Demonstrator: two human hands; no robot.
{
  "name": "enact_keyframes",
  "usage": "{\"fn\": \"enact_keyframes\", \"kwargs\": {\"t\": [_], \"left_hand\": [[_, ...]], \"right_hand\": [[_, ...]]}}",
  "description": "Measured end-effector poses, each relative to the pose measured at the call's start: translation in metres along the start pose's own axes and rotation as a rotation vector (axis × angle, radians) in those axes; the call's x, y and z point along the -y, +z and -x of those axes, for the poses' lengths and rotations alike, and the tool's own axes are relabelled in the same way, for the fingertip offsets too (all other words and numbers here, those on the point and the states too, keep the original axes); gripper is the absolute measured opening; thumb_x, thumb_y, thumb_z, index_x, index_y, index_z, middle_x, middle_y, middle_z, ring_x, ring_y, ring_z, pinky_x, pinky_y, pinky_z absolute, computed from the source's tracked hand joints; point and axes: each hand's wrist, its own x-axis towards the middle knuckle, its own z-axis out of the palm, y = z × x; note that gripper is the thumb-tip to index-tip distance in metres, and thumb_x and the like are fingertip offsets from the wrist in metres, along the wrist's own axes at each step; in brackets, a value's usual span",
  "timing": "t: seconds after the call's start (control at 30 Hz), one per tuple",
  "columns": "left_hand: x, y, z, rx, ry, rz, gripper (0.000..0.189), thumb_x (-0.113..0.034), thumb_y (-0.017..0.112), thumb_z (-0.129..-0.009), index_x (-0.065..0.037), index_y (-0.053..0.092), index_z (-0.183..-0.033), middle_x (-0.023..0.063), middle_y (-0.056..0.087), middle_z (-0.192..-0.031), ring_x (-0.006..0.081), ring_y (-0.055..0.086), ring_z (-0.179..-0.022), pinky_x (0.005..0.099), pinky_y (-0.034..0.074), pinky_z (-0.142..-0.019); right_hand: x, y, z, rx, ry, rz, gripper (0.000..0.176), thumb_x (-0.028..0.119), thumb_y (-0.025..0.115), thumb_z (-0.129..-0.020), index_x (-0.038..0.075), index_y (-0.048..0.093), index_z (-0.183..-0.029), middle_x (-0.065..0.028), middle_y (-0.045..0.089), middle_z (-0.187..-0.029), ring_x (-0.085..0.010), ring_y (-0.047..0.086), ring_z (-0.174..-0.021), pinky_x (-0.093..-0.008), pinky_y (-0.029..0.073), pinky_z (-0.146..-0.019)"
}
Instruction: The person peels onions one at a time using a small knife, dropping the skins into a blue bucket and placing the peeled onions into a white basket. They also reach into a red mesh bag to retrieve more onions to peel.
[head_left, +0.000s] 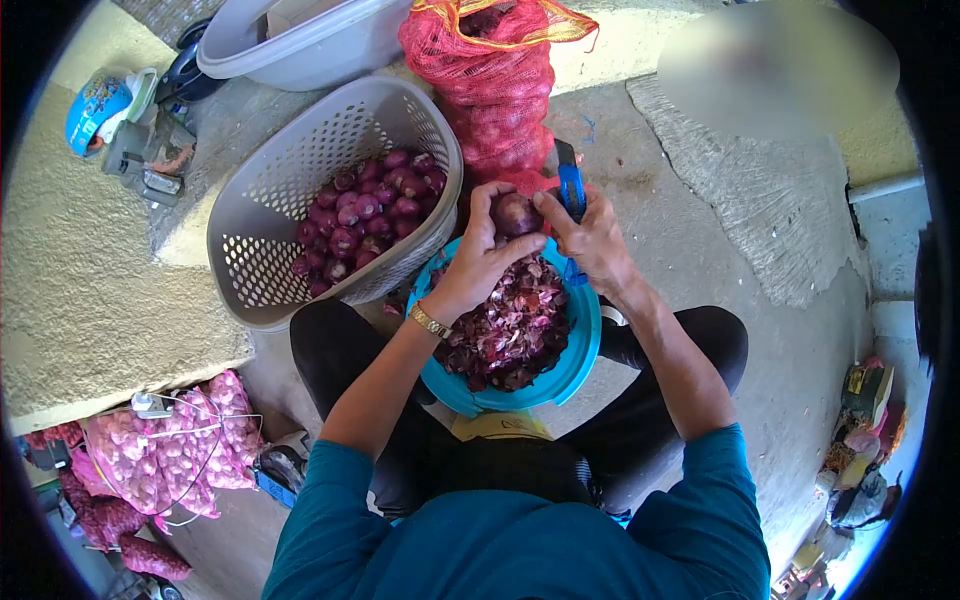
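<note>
My left hand point(482, 256) is wrapped around a purple-red onion point(516, 215), with a metal watch on the wrist. The right hand point(598, 242) grips a blue-handled cutter knife point(571, 192), its dark end pointing up and away. My right thumb touches the onion's side. Below both hands, between my legs, sits a turquoise basin point(586, 345) with a heap of dry onion skins point(508, 325) in it. A grey perforated basket point(250, 185), to the left, contains many purple onions point(365, 215).
Beyond the basin stands a full red mesh sack point(490, 95). A pale grey tub point(310, 55) is at the upper left. Pink mesh bags of bulbs point(180, 440) lie at the lower left. Assorted items point(865, 450) line the right wall.
</note>
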Motion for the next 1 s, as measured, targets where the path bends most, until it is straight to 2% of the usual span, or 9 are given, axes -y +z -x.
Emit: {"fn": "enact_keyframes", "kwargs": {"t": [0.13,0.2,0.23,0.33,0.4,0.5,0.67,0.77,1.0], "left_hand": [[0.0,0.005,-0.001,-0.101,0.045,0.011,0.051,-0.015,0.062,-0.096,-0.011,0.031,-0.136,0.0057,0.049,-0.117,0.0117,0.058,-0.089,0.0258,0.052,-0.071],[0.0,0.008,-0.006,-0.141,0.051,0.213,0.045,-0.029,0.055,-0.1,-0.008,0.033,-0.133,0.0062,0.05,-0.106,0.0099,0.056,-0.084,0.0246,0.05,-0.07],[-0.001,0.013,-0.007,-0.184,0.058,0.218,0.041,-0.035,0.048,-0.102,-0.011,0.036,-0.133,0.0042,0.051,-0.1,0.0077,0.053,-0.069,0.0226,0.045,-0.057],[-0.006,0.009,-0.005,-0.169,-0.007,0.184,0.037,-0.035,0.047,-0.102,-0.013,0.039,-0.13,0.0031,0.05,-0.095,0.0071,0.05,-0.059,0.0207,0.038,-0.048],[-0.006,0.004,-0.005,-0.136,-0.024,0.158,0.037,-0.037,0.045,-0.102,-0.013,0.039,-0.13,0.0033,0.051,-0.099,0.0085,0.05,-0.06,0.0208,0.038,-0.048],[-0.011,-0.005,-0.006,-0.08,-0.056,0.118,0.038,-0.041,0.042,-0.102,-0.014,0.04,-0.128,0.0028,0.053,-0.1,0.0097,0.05,-0.061,0.0212,0.036,-0.048],[-0.009,-0.009,-0.005,-0.073,-0.121,0.257,0.043,-0.051,0.037,-0.101,-0.014,0.047,-0.12,0.0003,0.055,-0.088,0.0088,0.049,-0.061,0.0218,0.032,-0.049],[-0.017,-0.012,-0.007,-0.122,-0.189,0.28,0.059,-0.067,0.031,-0.097,-0.014,0.055,-0.108,-0.0018,0.056,-0.079,0.0077,0.046,-0.059,0.0222,0.03,-0.05],[-0.013,-0.022,-0.012,-0.165,-0.196,0.323,0.06,-0.067,0.028,-0.097,-0.014,0.055,-0.102,-0.0027,0.055,-0.073,0.0063,0.044,-0.055,0.0219,0.027,-0.046]], "right_hand": [[0.001,-0.004,-0.002,0.023,0.037,-0.032,0.028,0.026,0.069,-0.091,0.002,0.066,-0.078,0.0016,0.056,-0.061,-0.0048,0.046,-0.053,-0.0266,0.037,-0.047],[0.0,-0.002,-0.003,0.048,0.062,-0.166,0.031,0.027,0.069,-0.092,0.003,0.063,-0.073,0.0036,0.051,-0.059,-0.0048,0.043,-0.051,-0.0272,0.033,-0.045],[0.0,-0.002,-0.004,0.047,0.063,-0.169,0.031,0.027,0.069,-0.092,0.003,0.063,-0.073,0.0036,0.051,-0.059,-0.0048,0.043,-0.051,-0.0272,0.033,-0.045],[-0.001,0.0,-0.003,0.053,0.081,-0.061,0.031,0.026,0.069,-0.092,0.004,0.061,-0.072,0.0047,0.049,-0.059,-0.0045,0.042,-0.053,-0.0276,0.031,-0.046],[0.002,0.004,-0.001,0.041,-0.067,0.003,0.029,0.024,0.068,-0.093,0.004,0.062,-0.073,0.0051,0.048,-0.06,-0.004,0.04,-0.055,-0.0278,0.03,-0.047],[0.008,0.003,0.001,0.033,-0.077,0.03,0.028,0.022,0.068,-0.093,0.003,0.063,-0.074,0.0062,0.049,-0.061,-0.0035,0.039,-0.057,-0.0274,0.03,-0.048],[0.012,-0.004,-0.004,0.112,0.023,-0.052,0.027,0.025,0.069,-0.092,0.005,0.064,-0.075,0.0067,0.048,-0.06,-0.0037,0.039,-0.055,-0.0277,0.03,-0.047],[0.013,-0.008,-0.002,0.155,0.081,-0.057,0.027,0.027,0.069,-0.092,0.006,0.065,-0.076,0.007,0.048,-0.059,-0.0036,0.04,-0.053,-0.0279,0.029,-0.047],[0.018,-0.005,0.014,0.278,0.015,0.042,0.023,0.026,0.07,-0.091,0.004,0.07,-0.084,0.005,0.056,-0.065,-0.0034,0.043,-0.056,-0.0261,0.032,-0.049]]}}
